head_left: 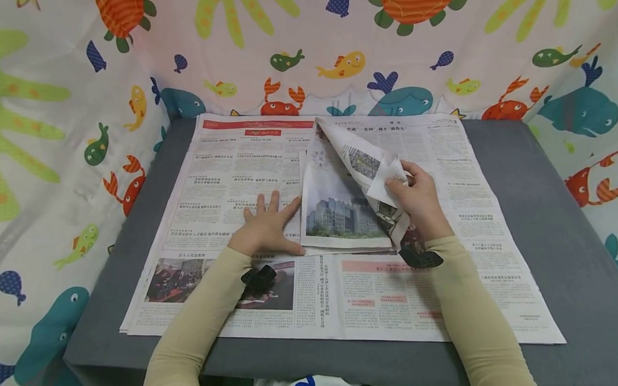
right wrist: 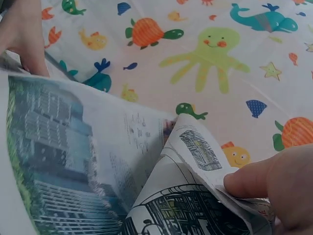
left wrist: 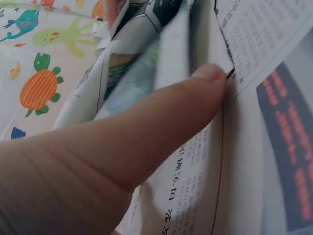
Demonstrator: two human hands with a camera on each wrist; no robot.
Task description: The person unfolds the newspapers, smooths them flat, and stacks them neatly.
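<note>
A smaller printed paper [head_left: 340, 217] with a photo of tall buildings lies on spread newspaper [head_left: 211, 185]. My left hand [head_left: 266, 228] rests beside its left edge, fingers spread straight on the newspaper. In the left wrist view, the thumb [left wrist: 166, 117] stretches along the paper's edge. At the right, my right hand [head_left: 421, 200] pinches a page [head_left: 361, 160] that is folded over diagonally into a narrow, crumpled flap. The thumb [right wrist: 252, 183] presses on this flap in the right wrist view, while the fingers beneath are mostly hidden.
Open newspaper sheets cover most of the grey table [head_left: 562, 263]. A patterned curtain [head_left: 335, 61] with sea animals stands behind and at both sides. Each wrist carries a small black camera, the left one [head_left: 260, 279] over a newspaper photo.
</note>
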